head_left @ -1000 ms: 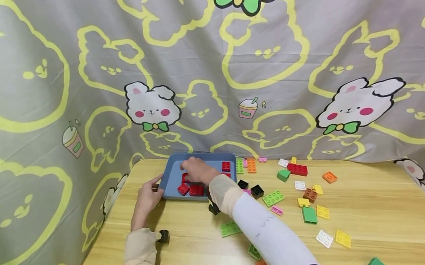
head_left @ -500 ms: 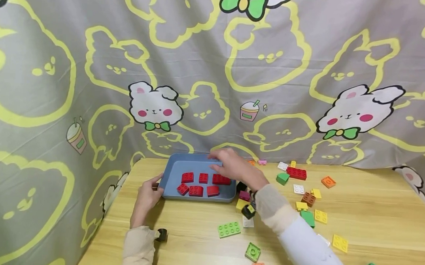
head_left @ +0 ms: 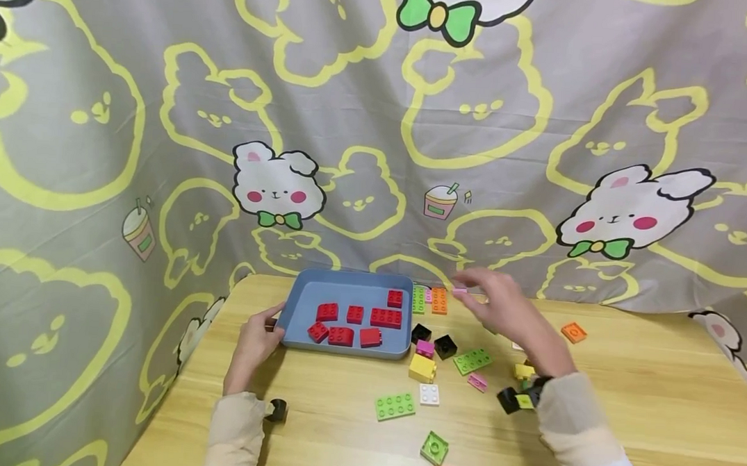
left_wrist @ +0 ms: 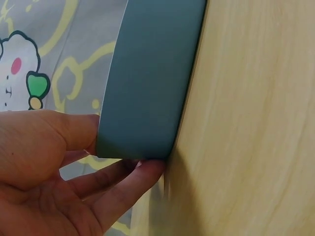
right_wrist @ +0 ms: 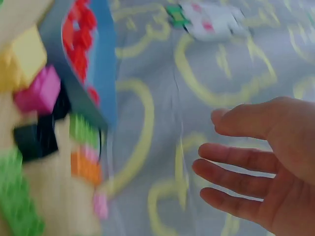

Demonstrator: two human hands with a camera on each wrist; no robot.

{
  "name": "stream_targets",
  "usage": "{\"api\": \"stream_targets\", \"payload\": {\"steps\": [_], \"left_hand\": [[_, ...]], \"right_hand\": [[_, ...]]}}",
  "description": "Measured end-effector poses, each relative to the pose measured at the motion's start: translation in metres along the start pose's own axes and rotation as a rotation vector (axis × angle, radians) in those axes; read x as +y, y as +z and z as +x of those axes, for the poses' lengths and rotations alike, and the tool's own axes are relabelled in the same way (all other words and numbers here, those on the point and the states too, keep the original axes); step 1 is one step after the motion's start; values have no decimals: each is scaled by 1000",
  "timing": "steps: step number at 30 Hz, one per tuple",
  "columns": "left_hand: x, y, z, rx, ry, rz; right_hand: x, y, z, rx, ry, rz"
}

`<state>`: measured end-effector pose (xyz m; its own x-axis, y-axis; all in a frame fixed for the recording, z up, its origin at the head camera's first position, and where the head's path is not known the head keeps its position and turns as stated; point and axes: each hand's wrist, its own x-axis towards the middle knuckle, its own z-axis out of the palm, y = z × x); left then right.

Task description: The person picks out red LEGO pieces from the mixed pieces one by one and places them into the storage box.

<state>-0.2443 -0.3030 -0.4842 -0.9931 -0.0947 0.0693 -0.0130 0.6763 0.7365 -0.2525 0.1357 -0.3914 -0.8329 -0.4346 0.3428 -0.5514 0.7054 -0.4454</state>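
Note:
A blue-grey tray (head_left: 346,352) rests on the wooden table and holds several red building bricks (head_left: 340,336). At its left end my left hand (head_left: 253,342) grips it. The left wrist view shows the thumb of that left hand (left_wrist: 44,177) at the rim of the tray (left_wrist: 150,78) and fingertips at its lower corner. My right hand (head_left: 502,305) hangs over the bricks right of the tray. In the right wrist view the fingers of the right hand (right_wrist: 266,167) are spread and hold nothing. Some bricks behind this hand and forearm are hidden.
Loose bricks lie right of the tray: a yellow one (head_left: 422,368), black ones (head_left: 446,346), light green plates (head_left: 395,406), a white one (head_left: 429,394) and an orange one (head_left: 574,331). A patterned grey curtain (head_left: 353,121) hangs along the table's back and left.
My right hand has moved from above the tray rightward, over the loose bricks. The red bricks in the tray have come into full view. My left hand stays at the tray's left end.

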Motion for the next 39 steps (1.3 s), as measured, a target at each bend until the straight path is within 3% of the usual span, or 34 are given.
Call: {"api": "stream_targets", "payload": {"steps": [5, 12, 22, 31, 39], "left_hand": [[0, 1, -1, 4, 4, -1], [1, -3, -5, -1, -7, 6], [2, -1, -3, -2, -10, 7], [3, 1, 0, -5, -3, -8], [4, 1, -1, -14, -39, 1]], "right_hand": [[51, -9, -36, 74, 128, 5], [93, 0, -62, 5, 165, -77], [119, 10, -54, -113, 231, -89], [127, 12, -45, -190, 223, -123], [132, 17, -40, -252, 269, -139]]}}
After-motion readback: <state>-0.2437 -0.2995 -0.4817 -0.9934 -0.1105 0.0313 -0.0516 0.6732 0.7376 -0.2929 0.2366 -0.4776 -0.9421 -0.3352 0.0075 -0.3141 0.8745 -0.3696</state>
